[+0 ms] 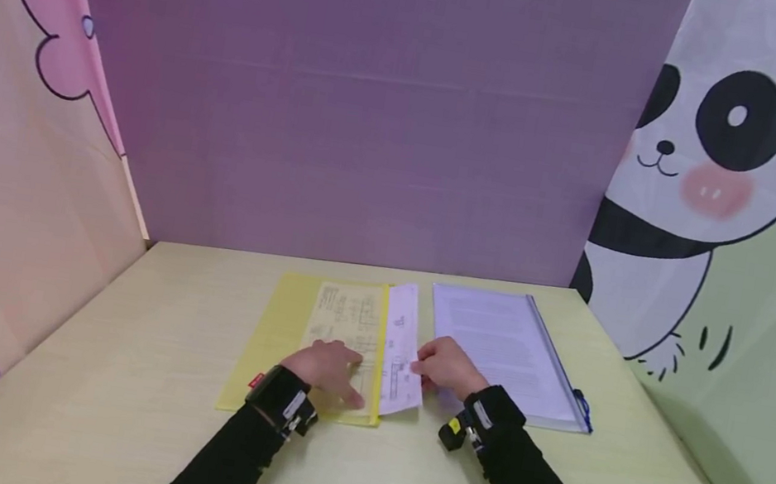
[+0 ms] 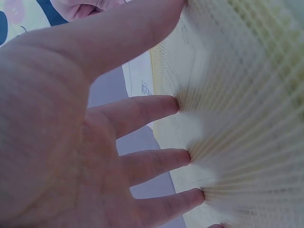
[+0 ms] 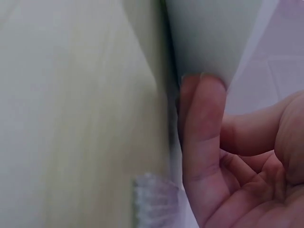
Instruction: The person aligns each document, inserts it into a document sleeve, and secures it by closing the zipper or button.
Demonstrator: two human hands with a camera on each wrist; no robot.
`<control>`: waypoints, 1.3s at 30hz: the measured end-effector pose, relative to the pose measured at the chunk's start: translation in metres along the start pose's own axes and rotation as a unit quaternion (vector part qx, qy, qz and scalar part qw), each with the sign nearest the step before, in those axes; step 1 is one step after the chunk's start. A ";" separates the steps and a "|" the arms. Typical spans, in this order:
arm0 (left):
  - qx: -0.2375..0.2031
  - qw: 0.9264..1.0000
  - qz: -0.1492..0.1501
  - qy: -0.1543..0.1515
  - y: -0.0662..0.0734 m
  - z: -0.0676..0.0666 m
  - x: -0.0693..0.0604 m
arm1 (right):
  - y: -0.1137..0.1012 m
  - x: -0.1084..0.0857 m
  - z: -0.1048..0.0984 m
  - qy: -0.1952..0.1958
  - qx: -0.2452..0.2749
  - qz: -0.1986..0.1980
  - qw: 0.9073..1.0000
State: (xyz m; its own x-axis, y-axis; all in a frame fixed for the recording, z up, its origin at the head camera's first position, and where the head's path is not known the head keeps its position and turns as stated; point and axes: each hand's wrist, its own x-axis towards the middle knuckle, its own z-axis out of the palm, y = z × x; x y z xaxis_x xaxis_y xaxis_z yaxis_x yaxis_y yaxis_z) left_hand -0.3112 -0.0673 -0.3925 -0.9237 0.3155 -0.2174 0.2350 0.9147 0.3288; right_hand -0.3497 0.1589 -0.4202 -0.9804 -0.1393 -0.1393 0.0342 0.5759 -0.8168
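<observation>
A yellow, see-through mesh pouch lies on the table, with printed paper showing through its cover. My left hand rests on the pouch with fingers spread; in the left wrist view the fingertips press on the mesh. A white printed sheet sticks out past the pouch's right edge, its left part hidden. My right hand pinches the sheet's right edge between thumb and fingers. In the right wrist view the sheet stands tilted above the fingers.
To the right lies a clear report cover with printed pages and a dark spine bar; a blue cord is at its lower corner. The pale table meets a purple backdrop behind and printed cloth panels at both sides.
</observation>
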 end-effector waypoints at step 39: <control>0.039 0.998 -0.043 0.027 -0.020 -0.001 0.010 | 0.003 -0.001 -0.010 -0.039 0.051 0.024 0.998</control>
State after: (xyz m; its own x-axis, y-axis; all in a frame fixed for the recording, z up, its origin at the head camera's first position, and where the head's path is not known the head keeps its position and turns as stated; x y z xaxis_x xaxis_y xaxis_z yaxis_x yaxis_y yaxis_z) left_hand -0.3256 -0.0825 -0.4001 -0.9558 0.2235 -0.1910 0.1759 0.9553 0.2375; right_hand -0.3503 0.1690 -0.4164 -0.9594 -0.1769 -0.2197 0.1048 0.4996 -0.8599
